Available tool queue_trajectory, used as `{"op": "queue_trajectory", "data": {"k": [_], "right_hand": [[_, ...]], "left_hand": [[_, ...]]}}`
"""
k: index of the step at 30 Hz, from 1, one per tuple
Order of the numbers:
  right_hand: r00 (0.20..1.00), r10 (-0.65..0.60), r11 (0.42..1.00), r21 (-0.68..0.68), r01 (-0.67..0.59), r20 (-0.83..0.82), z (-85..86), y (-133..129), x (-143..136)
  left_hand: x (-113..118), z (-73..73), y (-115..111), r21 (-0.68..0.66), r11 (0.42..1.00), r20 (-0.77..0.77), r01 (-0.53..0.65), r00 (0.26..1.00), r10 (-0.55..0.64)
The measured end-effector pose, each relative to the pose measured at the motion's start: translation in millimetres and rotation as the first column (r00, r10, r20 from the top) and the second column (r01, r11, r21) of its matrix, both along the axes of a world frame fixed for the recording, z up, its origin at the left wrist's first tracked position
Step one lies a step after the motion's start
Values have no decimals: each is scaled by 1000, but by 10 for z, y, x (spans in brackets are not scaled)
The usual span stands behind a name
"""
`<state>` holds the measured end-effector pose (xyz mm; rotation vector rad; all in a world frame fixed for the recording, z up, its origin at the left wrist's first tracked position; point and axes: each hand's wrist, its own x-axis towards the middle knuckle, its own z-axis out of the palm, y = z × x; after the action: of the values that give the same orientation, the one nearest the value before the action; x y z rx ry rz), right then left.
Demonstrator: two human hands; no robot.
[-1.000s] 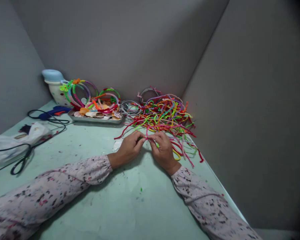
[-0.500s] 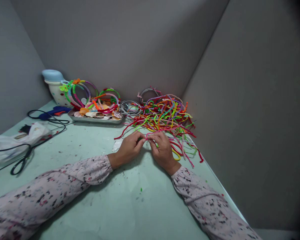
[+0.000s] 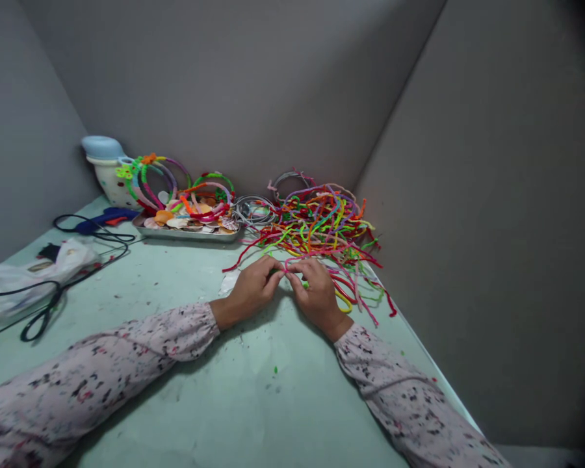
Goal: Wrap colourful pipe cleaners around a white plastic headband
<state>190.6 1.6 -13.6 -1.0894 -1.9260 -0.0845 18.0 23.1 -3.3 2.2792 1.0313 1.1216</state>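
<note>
Between my fingertips is a pink pipe cleaner (image 3: 286, 265), small in view and partly hidden by the fingers. My left hand (image 3: 256, 286) pinches it from the left. From the right, my right hand (image 3: 316, 292) grips it between thumb and forefinger, the two hands almost touching. Just beyond them lies a tangled heap of colourful pipe cleaners (image 3: 322, 218); some strands, red, pink and yellow, reach out beside my right hand.
A metal tray (image 3: 190, 235) holds shells and fuzzy wrapped rings. Coiled grey wire (image 3: 255, 210) lies beside it. At the left are a blue-lidded container (image 3: 108, 172), a white plastic bag (image 3: 43, 273) and a black cord (image 3: 53, 302). Walls border the table (image 3: 238, 403).
The thumb and fingers of my right hand have shifted slightly around the pink pipe cleaner. My left hand looks the same.
</note>
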Motion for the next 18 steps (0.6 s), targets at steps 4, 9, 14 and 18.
{"op": "queue_trajectory", "data": {"k": [4, 9, 14, 18], "right_hand": [[1000, 5, 999, -35, -4, 25, 12, 0, 0], [1000, 24, 997, -80, -23, 12, 38, -7, 1], [996, 69, 992, -103, -76, -62, 46, -9, 10], [995, 65, 990, -118, -75, -81, 46, -6, 8]], "left_hand": [[-4, -7, 0, 2, 1000, -18, -5, 1000, 5], [-1, -12, -3, 13, 1000, -23, -9, 1000, 9], [-2, -21, 0, 20, 1000, -30, -8, 1000, 8], [-4, -21, 4, 31, 999, -39, -8, 999, 9]]}}
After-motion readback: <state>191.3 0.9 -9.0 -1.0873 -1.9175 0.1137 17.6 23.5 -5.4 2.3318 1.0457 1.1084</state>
